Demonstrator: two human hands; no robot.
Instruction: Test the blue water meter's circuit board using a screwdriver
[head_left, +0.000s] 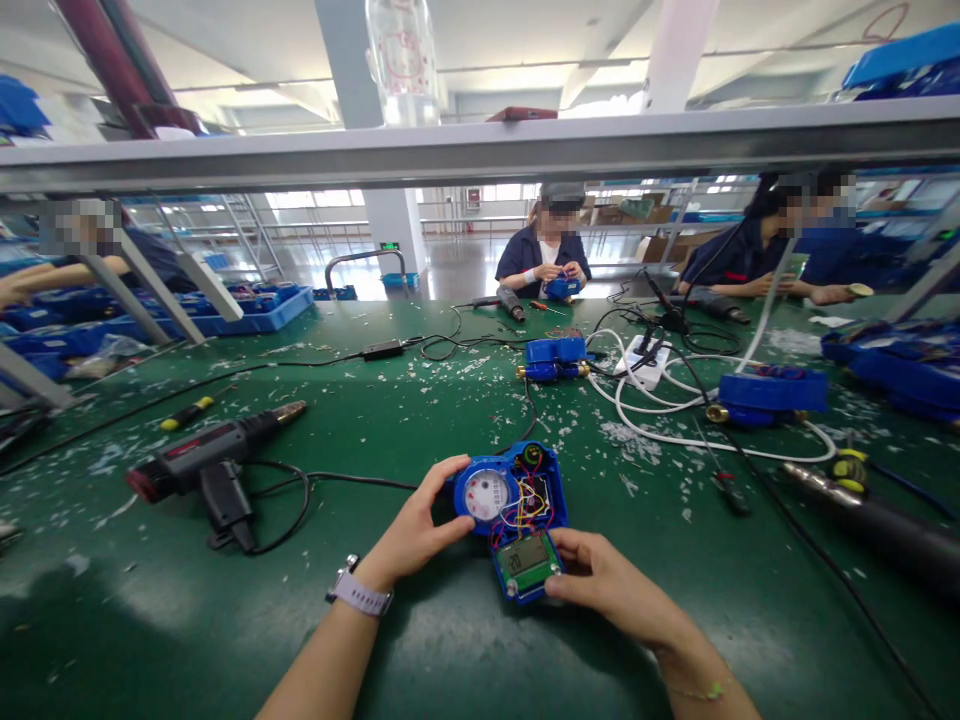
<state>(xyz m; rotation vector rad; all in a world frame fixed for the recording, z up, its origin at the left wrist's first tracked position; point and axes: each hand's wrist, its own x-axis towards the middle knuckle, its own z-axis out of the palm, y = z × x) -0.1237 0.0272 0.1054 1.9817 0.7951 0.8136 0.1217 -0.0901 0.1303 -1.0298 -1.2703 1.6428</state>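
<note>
A blue water meter (487, 496) lies on the green table in front of me, its housing exposing a round dial, red, yellow and white wires and a round black part. My left hand (420, 525) grips the meter's left side, thumb and fingers around the dial rim. Joined by wires at the meter's lower edge is a display module (527, 566), a green circuit board with a grey LCD in a blue frame. My right hand (596, 575) pinches this module at its right edge, thumb on the front. The fingers behind it are partly hidden.
A heat gun (217, 460) lies left, near a yellow-black screwdriver (187, 413). Other blue meters (555, 357), a white power strip (643, 360), cables and a second tool (877, 530) occupy the right. Plastic scraps litter the green table (360, 640). Co-workers sit opposite, beneath a shelf (480, 150).
</note>
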